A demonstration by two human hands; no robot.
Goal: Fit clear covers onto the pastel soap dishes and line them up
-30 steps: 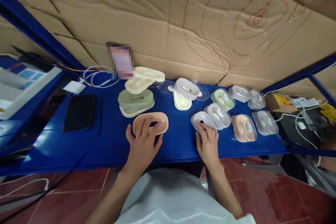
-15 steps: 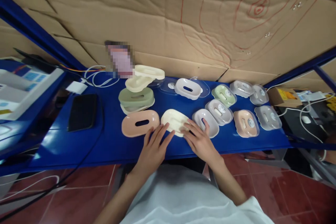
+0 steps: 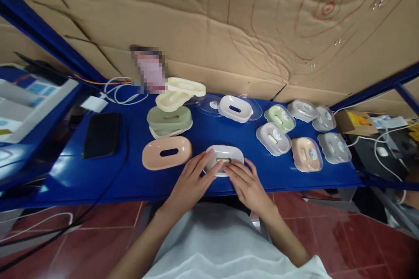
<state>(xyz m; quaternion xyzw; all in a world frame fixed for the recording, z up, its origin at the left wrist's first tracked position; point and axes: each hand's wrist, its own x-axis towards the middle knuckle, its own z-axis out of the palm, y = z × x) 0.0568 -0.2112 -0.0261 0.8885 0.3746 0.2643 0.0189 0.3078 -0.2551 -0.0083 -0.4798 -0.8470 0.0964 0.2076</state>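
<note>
A whitish soap dish (image 3: 229, 152) lies on the table in front of me, its slot showing a cream piece below. My left hand (image 3: 198, 172) grips its left side, with fingertips on the rim and the thumb reaching to the slot. On its right side, my right hand (image 3: 244, 178) presses bent fingers near the slot. Left of my left hand lies a peach soap tray (image 3: 152, 154) with an open oval slot. Behind it a green soap tray (image 3: 180, 120) sits on a cream base (image 3: 163, 133).
Cream bases (image 3: 175, 101) stack at the back. A white tray (image 3: 244, 111) sits near clear lids (image 3: 209, 104). Several lidded soap dishes, including a peach one (image 3: 304, 154) and a green one (image 3: 275, 115), stand right. A black tablet-like device (image 3: 101, 135) and a cable (image 3: 126, 148) lie left.
The whitish tray has come from the right onto the cream base between my hands. The peach tray has shifted slightly left. Both hands now touch the whitish tray.
</note>
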